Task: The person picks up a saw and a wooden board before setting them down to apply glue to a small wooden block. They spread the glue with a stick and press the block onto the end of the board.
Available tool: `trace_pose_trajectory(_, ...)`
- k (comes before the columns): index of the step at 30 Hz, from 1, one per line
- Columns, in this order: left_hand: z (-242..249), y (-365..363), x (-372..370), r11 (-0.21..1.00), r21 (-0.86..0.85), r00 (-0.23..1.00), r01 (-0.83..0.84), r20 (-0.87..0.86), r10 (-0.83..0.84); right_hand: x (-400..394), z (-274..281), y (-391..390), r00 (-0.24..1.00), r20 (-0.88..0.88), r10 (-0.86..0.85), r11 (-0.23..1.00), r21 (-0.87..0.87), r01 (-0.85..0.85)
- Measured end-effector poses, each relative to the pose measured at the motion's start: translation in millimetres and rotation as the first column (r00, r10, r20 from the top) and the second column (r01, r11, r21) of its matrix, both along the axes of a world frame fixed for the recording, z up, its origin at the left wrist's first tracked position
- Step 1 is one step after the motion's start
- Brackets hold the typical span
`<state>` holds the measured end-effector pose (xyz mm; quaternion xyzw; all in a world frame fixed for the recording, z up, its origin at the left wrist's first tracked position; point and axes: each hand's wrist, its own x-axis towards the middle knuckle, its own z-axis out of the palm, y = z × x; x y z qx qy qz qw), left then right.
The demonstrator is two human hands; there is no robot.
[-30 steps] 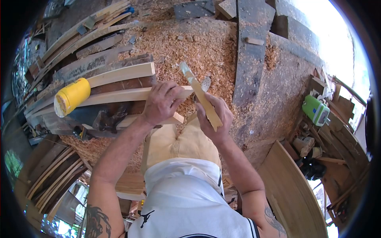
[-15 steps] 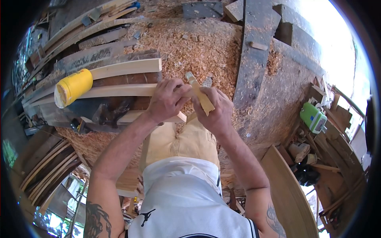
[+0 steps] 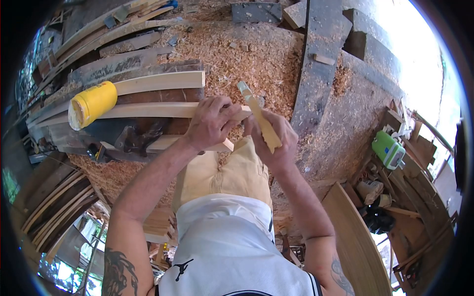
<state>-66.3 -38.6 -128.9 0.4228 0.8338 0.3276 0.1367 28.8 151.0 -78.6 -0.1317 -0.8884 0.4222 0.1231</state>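
My left hand (image 3: 213,121) is closed around a pale wooden strip (image 3: 153,109) near its right end, which pokes out past my fingers. Close beside that end, my right hand (image 3: 279,143) grips a flat yellowish wooden stick (image 3: 264,123). The stick has a whitish, shiny upper tip and a jagged lower end, and it slants across the end of the strip in this view. Most of my right fingers are hidden behind the stick and the back of the hand.
A yellow tub (image 3: 96,102) with a white-smeared end is at the left on the strips. Another pale strip (image 3: 163,82) lies beyond. Wood shavings (image 3: 256,54) cover the work surface, and a dark plank (image 3: 316,74) crosses it. A green-and-white case (image 3: 388,149) stands at the right.
My right hand and the stick have moved a little right and down, away from my left hand. The end of the strip now shows between my hands.
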Motion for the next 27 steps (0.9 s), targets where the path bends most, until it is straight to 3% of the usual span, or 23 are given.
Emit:
trace_pose_trajectory(8,1,1,-1,1.0,0.027,1.0,-0.012,0.014,0.012,34,-40,-30,0.994,-0.102,-0.028,0.997,0.069,0.035)
trace_pose_trajectory(11,1,2,-1,0.999,0.031,1.0,-0.019,0.019,0.019,36,-47,-36,0.984,-0.176,-0.041,0.999,0.018,0.045)
trace_pose_trajectory(20,5,3,-2,1.0,0.009,0.999,-0.005,0.035,0.005,49,-70,-35,0.98,-0.188,-0.071,0.996,0.036,0.08)
trace_pose_trajectory(27,18,10,-3,1.0,-0.008,0.996,-0.022,0.091,0.023,51,-48,-19,0.964,-0.169,-0.203,0.979,-0.022,0.202)
